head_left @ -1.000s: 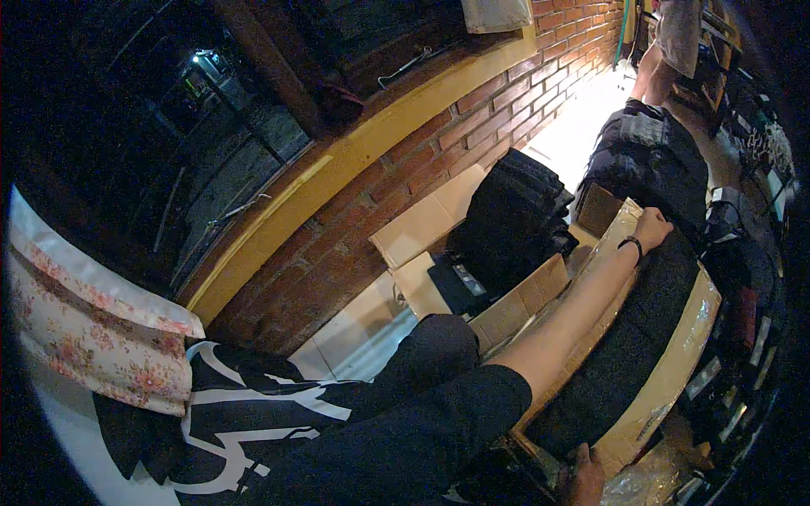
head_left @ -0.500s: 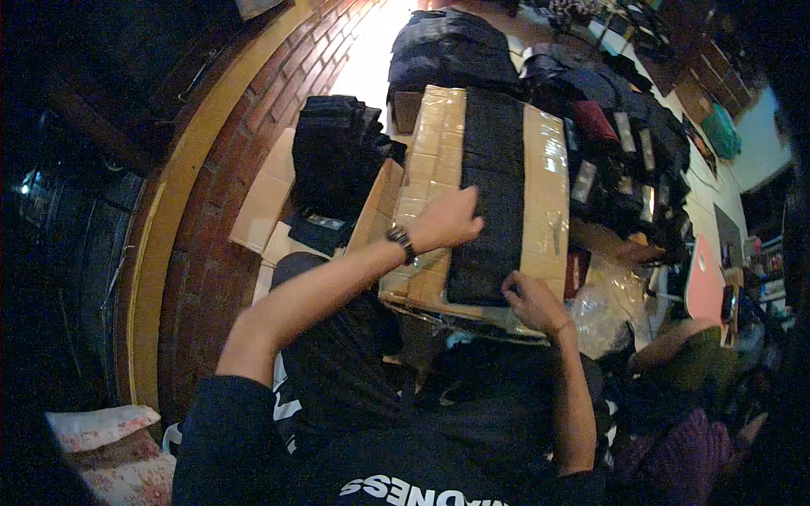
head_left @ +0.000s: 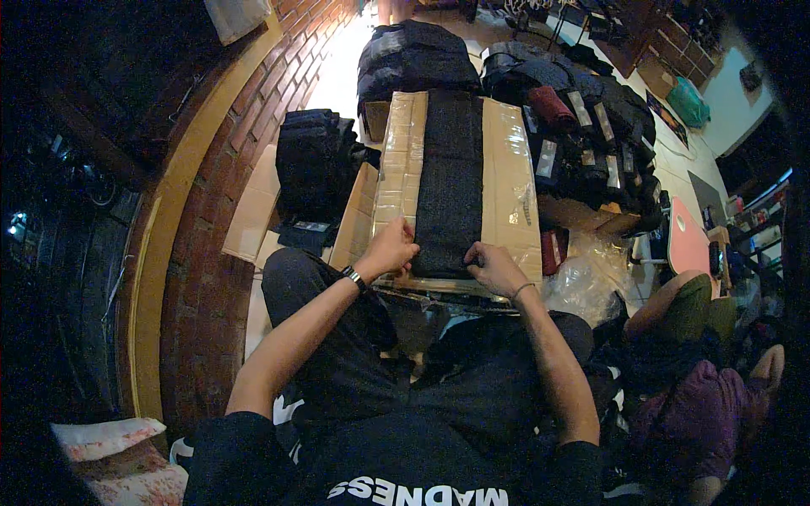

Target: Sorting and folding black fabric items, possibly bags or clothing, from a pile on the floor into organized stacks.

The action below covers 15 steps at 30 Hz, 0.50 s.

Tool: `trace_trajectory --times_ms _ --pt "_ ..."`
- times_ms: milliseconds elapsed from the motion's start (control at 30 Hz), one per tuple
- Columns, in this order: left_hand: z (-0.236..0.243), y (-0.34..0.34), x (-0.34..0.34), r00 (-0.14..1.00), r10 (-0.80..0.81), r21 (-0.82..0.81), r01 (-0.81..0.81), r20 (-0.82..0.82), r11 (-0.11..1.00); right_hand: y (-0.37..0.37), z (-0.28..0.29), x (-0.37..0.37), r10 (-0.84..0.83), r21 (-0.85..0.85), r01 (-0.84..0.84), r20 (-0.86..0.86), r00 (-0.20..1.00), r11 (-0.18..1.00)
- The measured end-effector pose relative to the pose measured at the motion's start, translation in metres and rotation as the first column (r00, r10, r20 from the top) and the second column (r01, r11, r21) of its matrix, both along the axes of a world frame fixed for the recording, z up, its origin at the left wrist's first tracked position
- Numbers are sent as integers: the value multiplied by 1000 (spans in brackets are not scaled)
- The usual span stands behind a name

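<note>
A long, flat strip of black cloth [head_left: 451,181] lies lengthwise on a taped cardboard sheet [head_left: 509,194] in front of my knees. My left hand [head_left: 391,250] is closed at the near left corner of the cloth, fingertips pinching its edge. At the near right corner, my right hand [head_left: 498,269] pinches the cloth between thumb and fingers. The near end of the strip lies between the two hands, and its far end reaches the top of the cardboard.
Left of the cardboard stands a stack of folded black cloths [head_left: 314,164]. Many dark rolled cloths with pale labels [head_left: 595,148] are heaped at right, near a dark red roll [head_left: 553,108]. Clear plastic [head_left: 582,282] lies nearer. Another person's bent leg [head_left: 675,304] is at right.
My left hand has come down from the middle of the cloth to its near left corner. My right hand stays by the near right corner. The whole view has shifted slightly.
</note>
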<state>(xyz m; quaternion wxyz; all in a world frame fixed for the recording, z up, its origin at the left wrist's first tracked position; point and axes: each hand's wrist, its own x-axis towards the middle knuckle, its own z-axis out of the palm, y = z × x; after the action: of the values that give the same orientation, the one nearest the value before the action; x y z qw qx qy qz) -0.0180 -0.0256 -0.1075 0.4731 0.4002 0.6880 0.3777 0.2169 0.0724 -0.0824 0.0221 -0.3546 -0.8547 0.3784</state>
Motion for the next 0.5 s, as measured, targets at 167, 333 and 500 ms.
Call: trace_trajectory --times_ms 167,333,500 --pt "27 -19 28 671 -66 289 403 -738 868 -1 -3 0 9 25 -9 -17 1000 1000" --pt "25 -26 35 277 -230 28 693 -933 720 -3 7 -5 -7 -25 6 -28 1000 1000" --pt "16 -22 34 228 -244 12 752 -942 659 10 -22 1 -122 -250 99 -79 989 963"
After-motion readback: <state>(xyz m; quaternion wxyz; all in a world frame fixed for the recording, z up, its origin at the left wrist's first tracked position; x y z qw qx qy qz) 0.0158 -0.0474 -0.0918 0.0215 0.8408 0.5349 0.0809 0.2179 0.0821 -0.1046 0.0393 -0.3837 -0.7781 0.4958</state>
